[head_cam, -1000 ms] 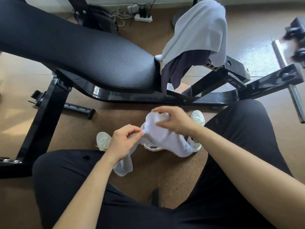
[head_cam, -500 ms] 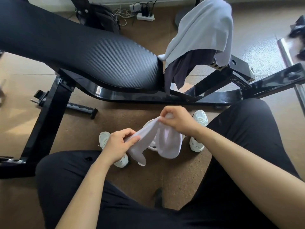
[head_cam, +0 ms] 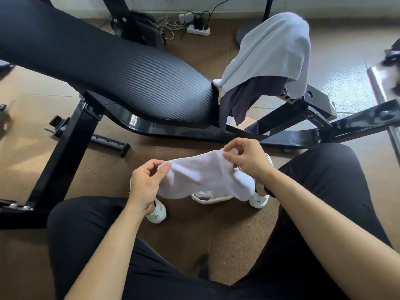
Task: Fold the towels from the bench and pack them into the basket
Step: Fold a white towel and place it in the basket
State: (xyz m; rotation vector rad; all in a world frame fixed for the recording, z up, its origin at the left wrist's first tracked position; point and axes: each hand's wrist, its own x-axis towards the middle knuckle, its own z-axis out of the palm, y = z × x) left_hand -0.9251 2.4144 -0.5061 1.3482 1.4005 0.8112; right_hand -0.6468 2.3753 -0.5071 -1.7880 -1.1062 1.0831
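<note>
A small white towel [head_cam: 205, 174] is stretched between my hands above my feet. My left hand [head_cam: 145, 182] pinches its left end between thumb and fingers. My right hand [head_cam: 246, 159] pinches the upper right corner. On the right end of the black padded bench [head_cam: 121, 76] hangs a pale grey towel [head_cam: 270, 55], draped over a dark grey towel [head_cam: 249, 98]. A white woven basket [head_cam: 213, 197] shows only partly on the floor beneath the held towel, between my white shoes.
The bench's black steel frame [head_cam: 65, 152] stands left and runs across in front of my knees. A power strip with cables [head_cam: 198, 29] and a dark bag [head_cam: 140, 29] lie at the far wall. A metal bar [head_cam: 383, 89] sits at the right edge.
My hands have pulled apart and spread the white towel out flat between them; a second ago it hung bunched and folded over from my right hand.
</note>
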